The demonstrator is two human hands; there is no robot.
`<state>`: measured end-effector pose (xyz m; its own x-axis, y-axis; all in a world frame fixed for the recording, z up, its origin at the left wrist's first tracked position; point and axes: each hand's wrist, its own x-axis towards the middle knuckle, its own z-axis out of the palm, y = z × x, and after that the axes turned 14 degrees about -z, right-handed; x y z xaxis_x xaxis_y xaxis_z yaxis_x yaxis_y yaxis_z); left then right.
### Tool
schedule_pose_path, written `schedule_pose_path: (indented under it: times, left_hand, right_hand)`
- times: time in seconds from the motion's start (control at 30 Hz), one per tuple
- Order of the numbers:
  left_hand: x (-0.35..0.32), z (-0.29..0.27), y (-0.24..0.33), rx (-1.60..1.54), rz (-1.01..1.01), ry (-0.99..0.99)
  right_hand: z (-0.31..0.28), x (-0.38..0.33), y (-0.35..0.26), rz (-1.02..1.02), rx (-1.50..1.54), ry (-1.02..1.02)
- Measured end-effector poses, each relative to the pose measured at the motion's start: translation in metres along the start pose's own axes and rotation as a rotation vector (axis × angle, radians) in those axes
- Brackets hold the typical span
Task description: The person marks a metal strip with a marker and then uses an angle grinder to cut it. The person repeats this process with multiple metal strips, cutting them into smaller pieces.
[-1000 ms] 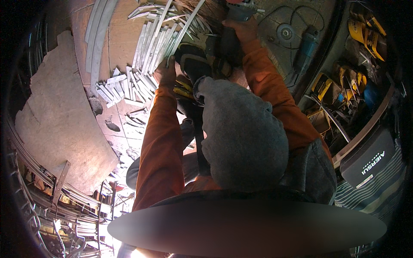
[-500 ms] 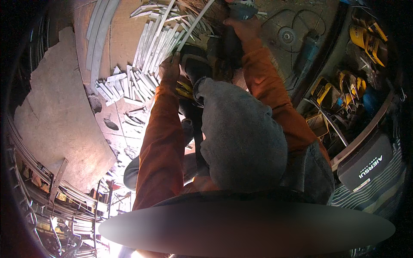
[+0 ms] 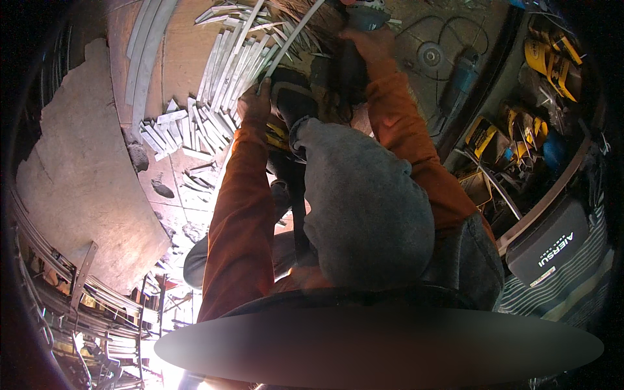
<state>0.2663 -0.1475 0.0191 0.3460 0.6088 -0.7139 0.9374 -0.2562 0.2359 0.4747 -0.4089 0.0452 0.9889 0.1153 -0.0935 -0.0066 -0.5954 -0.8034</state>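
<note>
Floor [image 3: 188, 58] of worn boards fills the upper left of the frame, with a big grey slab [image 3: 84, 195] lying at the left edge and curved metal rails [image 3: 146, 52] along the top left. Across the upper middle lies a spread of cut pale metal strips [image 3: 208, 97], some short and stacked, others long and fanned toward the top. One long thin strip [image 3: 296, 36] runs diagonally from the top centre down toward the person's hands. A bent knee in grey trousers [image 3: 364, 208] covers the centre of the frame, and both orange sleeves [image 3: 244, 214] reach up past it. At the right, a second angle grinder [image 3: 458, 81] with its disc lies on the ground beside crates of yellow tools [image 3: 552, 62]. The left hand [image 3: 255, 104] is pressed down and closed on the near end of the long thin strip, just beside a dark shoe [image 3: 292, 97]. The right hand [image 3: 369, 45], at the top centre, is wrapped around the body of an angle grinder [image 3: 364, 16]. Compared with a second ago, both hands have shifted slightly upward in the frame and the grinder has drawn closer to the top edge, so the tool now sits over the strip's far part; whether the disc touches metal cannot be told.
</note>
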Motion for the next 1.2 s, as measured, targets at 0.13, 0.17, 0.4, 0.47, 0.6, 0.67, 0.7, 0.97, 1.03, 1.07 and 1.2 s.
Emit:
schedule_pose_path:
  times: [0.13, 0.17, 0.4, 0.47, 0.6, 0.67, 0.7, 0.97, 1.03, 1.07, 1.2]
  left_hand:
    - [-0.005, -0.002, 0.004, -0.010, -0.006, 0.001]
    - [-0.006, -0.002, 0.003, -0.022, -0.014, -0.002]
    - [-0.009, 0.002, 0.002, -0.032, 0.062, 0.097]
    - [-0.011, 0.001, 0.004, -0.012, 0.064, 0.107]
    - [-0.014, -0.001, 0.008, -0.015, 0.039, 0.089]
    - [-0.013, -0.001, 0.007, -0.023, 0.047, 0.102]
    - [-0.013, -0.001, 0.006, -0.014, 0.048, 0.100]
    - [-0.008, 0.004, 0.002, -0.080, 0.019, 0.037]
    - [-0.009, 0.003, 0.002, -0.048, 0.044, 0.070]
    - [-0.009, 0.003, 0.002, -0.026, 0.055, 0.089]
    - [-0.010, 0.004, 0.001, -0.009, 0.056, 0.119]
  right_hand:
    - [0.004, 0.001, 0.004, -0.034, -0.053, 0.044]
    - [0.004, 0.001, 0.005, -0.033, -0.044, 0.066]
    - [0.001, 0.002, 0.003, 0.008, 0.071, 0.008]
    - [-0.001, 0.002, -0.001, -0.009, 0.051, -0.001]
    - [-0.001, 0.004, -0.011, 0.023, 0.134, 0.001]
    - [0.000, 0.005, -0.016, 0.048, 0.431, 0.018]
    - [0.000, 0.004, -0.018, 0.015, 0.433, 0.018]
    - [-0.006, 0.003, -0.016, 0.034, 0.005, -0.046]
    - [-0.005, 0.003, -0.014, 0.032, 0.019, -0.017]
    - [-0.004, 0.003, -0.013, 0.031, 0.026, -0.003]
    - [-0.003, 0.002, -0.010, -0.040, 0.089, -0.013]
